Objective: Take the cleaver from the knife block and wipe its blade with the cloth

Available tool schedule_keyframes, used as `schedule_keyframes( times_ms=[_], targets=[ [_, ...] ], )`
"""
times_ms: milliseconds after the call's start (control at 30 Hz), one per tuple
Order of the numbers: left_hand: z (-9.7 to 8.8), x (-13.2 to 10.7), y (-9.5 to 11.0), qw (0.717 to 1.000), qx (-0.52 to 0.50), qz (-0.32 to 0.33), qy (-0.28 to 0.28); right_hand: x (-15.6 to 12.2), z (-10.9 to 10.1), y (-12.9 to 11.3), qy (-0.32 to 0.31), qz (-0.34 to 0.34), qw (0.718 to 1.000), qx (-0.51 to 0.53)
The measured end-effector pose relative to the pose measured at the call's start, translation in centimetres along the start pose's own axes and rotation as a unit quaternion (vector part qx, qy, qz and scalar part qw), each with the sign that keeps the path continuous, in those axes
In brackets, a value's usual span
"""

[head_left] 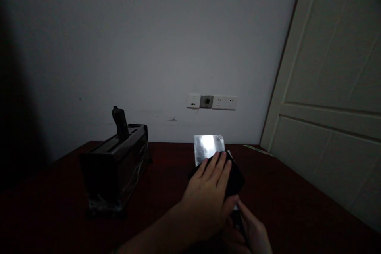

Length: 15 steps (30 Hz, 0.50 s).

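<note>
A cleaver with a shiny, broad blade (205, 146) points away from me above the table, a hole in its far corner. My right hand (253, 226) is closed around its dark handle (237, 222), partly hidden behind my left hand. With fingers laid long over a black cloth (235, 178), my left hand (205, 194) holds it against the blade, covering the blade's nearer part. My left thumb rests close to my right fingertips, by the handle's front end. How the cloth lies underneath my palm is hidden.
At the left on the dark red table (169, 182) stands a dark knife block (119, 162), one black handle (120, 123) sticking up from it. Behind are a pale wall and a row of sockets (218, 102). A panelled door (327, 119) borders the right side.
</note>
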<state>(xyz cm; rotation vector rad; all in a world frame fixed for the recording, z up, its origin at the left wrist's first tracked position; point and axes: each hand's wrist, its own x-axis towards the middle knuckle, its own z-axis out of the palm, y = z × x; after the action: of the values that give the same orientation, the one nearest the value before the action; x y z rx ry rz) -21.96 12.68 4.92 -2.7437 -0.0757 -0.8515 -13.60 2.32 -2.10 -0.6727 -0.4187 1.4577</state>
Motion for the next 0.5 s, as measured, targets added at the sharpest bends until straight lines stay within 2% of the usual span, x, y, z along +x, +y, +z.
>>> schedule_keyframes(
  times_ms=[133, 267, 367, 500],
  targets=[
    [-0.3, 0.5, -2.6, 0.998, 0.013, -0.054, 0.019, 0.6, 0.1, 0.9, -0.049, 0.003, 0.999, -0.019],
    [-0.5, 0.7, -4.8, 0.995, 0.029, -0.095, 0.028, 1.0, 0.2, 1.8, -0.027, -0.022, 0.999, -0.029],
    [-0.3, 0.5, -3.9, 0.995, 0.030, -0.097, 0.023, 0.6, 0.3, 1.3, -0.046, 0.001, 0.999, -0.014],
    [0.4, 0.1, -0.9, 0.998, 0.020, -0.053, 0.019, -0.3, 0.5, 0.0, -0.057, 0.001, 0.998, 0.037]
  ],
)
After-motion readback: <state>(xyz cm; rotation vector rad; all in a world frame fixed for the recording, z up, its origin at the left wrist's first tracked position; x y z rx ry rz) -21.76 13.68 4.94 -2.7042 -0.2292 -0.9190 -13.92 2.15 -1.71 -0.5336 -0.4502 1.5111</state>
